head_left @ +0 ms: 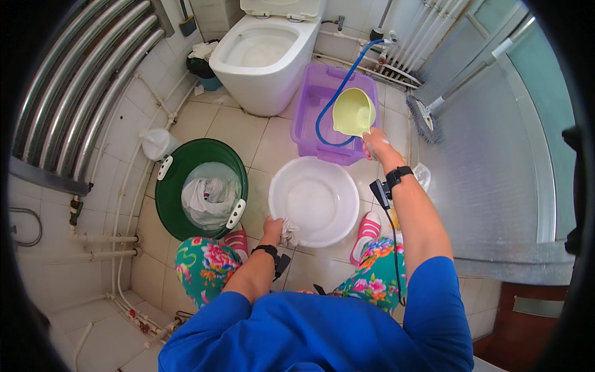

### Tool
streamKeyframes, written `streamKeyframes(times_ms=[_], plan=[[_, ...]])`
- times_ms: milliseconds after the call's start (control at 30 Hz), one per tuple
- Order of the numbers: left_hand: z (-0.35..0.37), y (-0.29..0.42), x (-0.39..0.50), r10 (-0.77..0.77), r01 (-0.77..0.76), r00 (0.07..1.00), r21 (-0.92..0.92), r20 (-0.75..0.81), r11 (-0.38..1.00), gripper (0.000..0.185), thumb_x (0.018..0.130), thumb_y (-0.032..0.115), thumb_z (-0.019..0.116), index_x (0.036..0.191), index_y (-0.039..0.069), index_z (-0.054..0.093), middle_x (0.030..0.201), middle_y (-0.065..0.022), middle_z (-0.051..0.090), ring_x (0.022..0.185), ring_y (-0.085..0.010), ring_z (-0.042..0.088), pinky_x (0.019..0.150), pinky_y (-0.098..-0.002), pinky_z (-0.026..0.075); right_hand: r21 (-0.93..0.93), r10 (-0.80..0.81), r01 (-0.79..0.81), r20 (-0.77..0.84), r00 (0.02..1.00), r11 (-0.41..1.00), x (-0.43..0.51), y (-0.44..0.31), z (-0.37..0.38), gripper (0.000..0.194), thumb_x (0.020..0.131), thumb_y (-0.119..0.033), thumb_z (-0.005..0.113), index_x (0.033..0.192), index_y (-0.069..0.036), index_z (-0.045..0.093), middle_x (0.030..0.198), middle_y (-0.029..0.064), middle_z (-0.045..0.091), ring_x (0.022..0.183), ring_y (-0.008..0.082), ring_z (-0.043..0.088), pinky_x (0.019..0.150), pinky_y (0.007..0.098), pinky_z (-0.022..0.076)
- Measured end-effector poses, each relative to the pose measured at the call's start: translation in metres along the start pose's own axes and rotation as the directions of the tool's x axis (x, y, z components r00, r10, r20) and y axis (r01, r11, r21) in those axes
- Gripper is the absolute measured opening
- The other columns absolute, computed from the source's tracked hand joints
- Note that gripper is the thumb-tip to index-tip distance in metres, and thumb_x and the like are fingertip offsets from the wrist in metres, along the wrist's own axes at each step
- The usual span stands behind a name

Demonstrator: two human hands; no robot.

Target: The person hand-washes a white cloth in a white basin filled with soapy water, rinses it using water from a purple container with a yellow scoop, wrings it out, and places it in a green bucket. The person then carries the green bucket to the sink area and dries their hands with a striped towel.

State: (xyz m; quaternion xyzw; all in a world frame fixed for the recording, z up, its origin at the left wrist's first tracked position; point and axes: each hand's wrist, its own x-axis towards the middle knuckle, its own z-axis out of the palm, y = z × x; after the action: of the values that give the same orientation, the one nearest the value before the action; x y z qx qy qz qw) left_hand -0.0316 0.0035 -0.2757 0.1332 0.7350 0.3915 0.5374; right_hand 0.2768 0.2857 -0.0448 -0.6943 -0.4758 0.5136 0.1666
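Note:
My right hand (375, 143) grips the handle of a pale yellow plastic dipper (354, 111), held over a purple plastic tub (304, 107). A blue hose (341, 86) runs from a wall tap down into that tub. My left hand (273, 229) holds a wet greyish cloth (289, 232) at the near left rim of a white plastic basin (314, 202), which stands on the floor before me. To its left, white fabric (209, 200) lies in water inside a green plastic tub (167, 204) with white handles.
A toilet (260, 51) stands beyond the tubs, with a small waste bin (202, 69) at its left. A white jug (158, 144) is beside the green tub. A metal towel radiator (93, 88) lines the left wall. A brush mop (425, 118) leans at the right by a frosted panel (488, 153).

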Motion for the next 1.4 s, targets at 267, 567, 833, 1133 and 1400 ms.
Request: streamKeyframes(times_ms=[267, 567, 833, 1133, 1400], plan=[[-0.014, 0.057, 0.0, 0.346, -0.223, 0.854, 0.326, -0.39, 0.919, 0.044, 0.08, 0.009, 0.064, 0.122, 0.0, 0.055, 0.104, -0.0148, 0.064, 0.088, -0.025, 0.065, 0.075, -0.0365, 0.054, -0.66, -0.11, 0.036, -0.07, 0.991, 0.751, 0.121, 0.02, 0.029, 0.031, 0.09, -0.02, 0.047, 0.103, -0.002, 0.068, 0.11, 0.0218, 0.065, 0.102, 0.0365, 0.063, 0.084, 0.044, 0.0513], [0.071, 0.089, 0.036, -0.107, 0.342, 0.924, -0.666, 0.368, 0.663, 0.028, 0.096, 0.02, 0.05, 0.118, 0.005, 0.06, 0.108, -0.0116, 0.066, 0.098, -0.0271, 0.065, 0.086, -0.0425, 0.054, -0.798, -0.119, 0.07, -0.002, 0.993, 0.599, 0.194, 0.045, 0.055, 0.031, 0.086, -0.016, 0.048, 0.106, -0.004, 0.069, 0.114, 0.0183, 0.065, 0.106, 0.0357, 0.062, 0.087, 0.0425, 0.0511], [0.089, 0.04, 0.042, -0.238, 0.511, 0.858, -0.699, 0.456, 0.501, 0.028, 0.096, 0.021, 0.048, 0.114, 0.003, 0.061, 0.11, -0.011, 0.066, 0.101, -0.0286, 0.064, 0.091, -0.0435, 0.053, -0.568, 0.257, -0.101, 0.201, 0.945, 0.817, 0.21, 0.034, 0.063, 0.021, 0.088, -0.013, 0.045, 0.078, 0.0, 0.058, 0.064, 0.0124, 0.059, 0.053, 0.0247, 0.059, 0.047, 0.0389, 0.0475], [0.085, 0.046, 0.04, -0.199, 0.477, 0.873, -0.698, 0.445, 0.534, 0.037, 0.096, 0.027, 0.048, 0.12, 0.0, 0.057, 0.118, -0.013, 0.063, 0.108, -0.0289, 0.061, 0.098, -0.0443, 0.048, 0.108, 0.105, -0.178, 0.483, 0.869, 0.978, 0.148, 0.045, 0.022, 0.025, 0.097, -0.027, 0.043, 0.081, -0.007, 0.046, 0.055, -0.0009, 0.043, 0.039, 0.0106, 0.037, 0.038, 0.0295, 0.035], [0.085, 0.037, 0.054, -0.092, 0.553, 0.812, -0.711, 0.576, 0.434, 0.035, 0.096, 0.026, 0.049, 0.119, 0.0, 0.055, 0.12, -0.0156, 0.061, 0.111, -0.0327, 0.059, 0.102, -0.0473, 0.045, 0.266, -0.001, -0.15, 0.495, 0.869, 0.952, 0.048, 0.03, 0.002, 0.033, 0.096, -0.038, 0.051, 0.085, -0.007, 0.047, 0.053, -0.0012, 0.041, 0.038, 0.0092, 0.035, 0.038, 0.0257, 0.0315]])
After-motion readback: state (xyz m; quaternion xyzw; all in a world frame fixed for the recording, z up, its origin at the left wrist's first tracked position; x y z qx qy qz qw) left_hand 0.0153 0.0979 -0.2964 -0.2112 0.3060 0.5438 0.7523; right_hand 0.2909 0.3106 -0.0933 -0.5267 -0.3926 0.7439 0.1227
